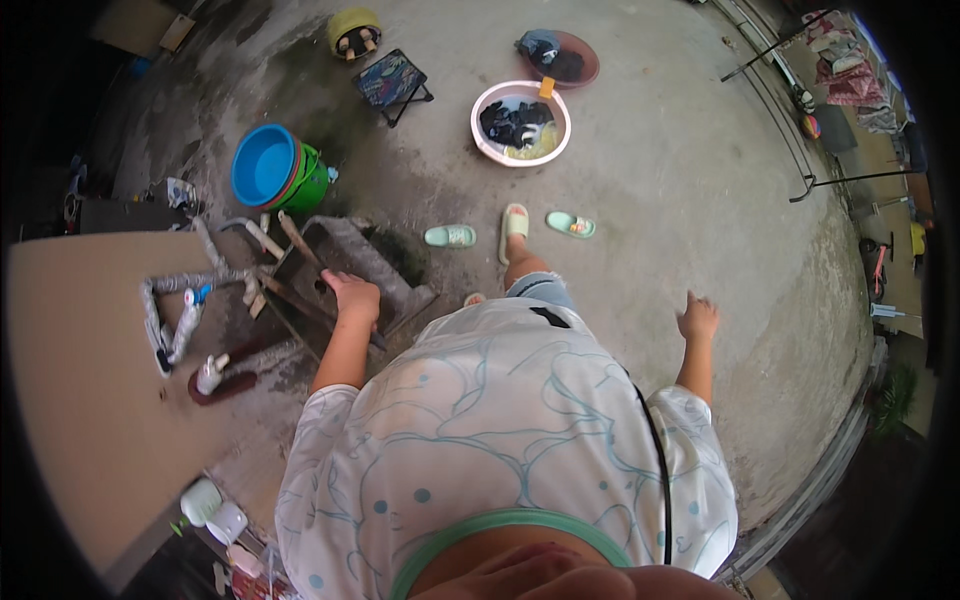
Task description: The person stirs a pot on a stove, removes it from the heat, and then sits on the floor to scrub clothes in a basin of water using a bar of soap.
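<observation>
My left hand (354,298) is over a concrete wash trough (390,259), beside the end of a wooden stick (300,238). Its fingers look extended, and whether it touches the stick I cannot tell. A second, darker stick (292,296) passes under that hand. My right hand (699,316) hangs in the air over the concrete floor, holding nothing, fingers loosely apart. Before me stands a pink-rimmed basin (478,139) with dark clothes (517,124) in water. Behind it, a reddish-brown basin (589,71) holds more dark cloth (559,64).
A pair of green slippers, the left slipper (450,236) and right slipper (571,224), lies ahead. Stacked buckets (266,165), a folding stool (391,77) and a yellow round stool (354,30) stand left. Wrapped pipes (180,283) run by the trough. A metal rack (859,178) stands right.
</observation>
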A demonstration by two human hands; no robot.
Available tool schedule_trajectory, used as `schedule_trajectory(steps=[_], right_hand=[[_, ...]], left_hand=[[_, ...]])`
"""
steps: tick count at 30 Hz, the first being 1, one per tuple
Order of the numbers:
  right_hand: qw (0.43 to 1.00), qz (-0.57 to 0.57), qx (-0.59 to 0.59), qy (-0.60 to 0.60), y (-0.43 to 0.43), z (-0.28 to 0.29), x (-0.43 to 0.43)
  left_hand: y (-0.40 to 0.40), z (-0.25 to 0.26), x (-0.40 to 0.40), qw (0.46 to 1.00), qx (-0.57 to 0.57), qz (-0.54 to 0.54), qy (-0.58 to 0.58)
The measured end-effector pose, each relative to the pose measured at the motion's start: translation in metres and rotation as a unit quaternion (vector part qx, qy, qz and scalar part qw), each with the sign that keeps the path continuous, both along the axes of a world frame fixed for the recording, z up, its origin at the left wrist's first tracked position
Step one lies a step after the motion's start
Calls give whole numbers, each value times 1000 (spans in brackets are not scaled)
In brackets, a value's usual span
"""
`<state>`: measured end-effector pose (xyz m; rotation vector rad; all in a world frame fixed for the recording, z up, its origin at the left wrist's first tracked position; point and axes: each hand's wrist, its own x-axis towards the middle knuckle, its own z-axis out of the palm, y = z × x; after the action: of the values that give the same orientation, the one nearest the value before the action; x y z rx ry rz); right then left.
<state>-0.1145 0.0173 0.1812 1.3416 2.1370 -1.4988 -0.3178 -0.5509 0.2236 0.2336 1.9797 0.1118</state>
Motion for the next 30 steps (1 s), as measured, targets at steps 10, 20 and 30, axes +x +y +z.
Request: schedule_trajectory(steps=[10,20,30], right_hand=[[917,239,318,38,45,-88,-259],[965,101,214,109,72,-29,-436],[941,-274,193,-52,-38,-160,-461]], left_hand=[[99,-22,-229,965,87,-96,230],[221,-9,-496,918,265,-115,272],[456,-182,-825,871,323,-343,140]])
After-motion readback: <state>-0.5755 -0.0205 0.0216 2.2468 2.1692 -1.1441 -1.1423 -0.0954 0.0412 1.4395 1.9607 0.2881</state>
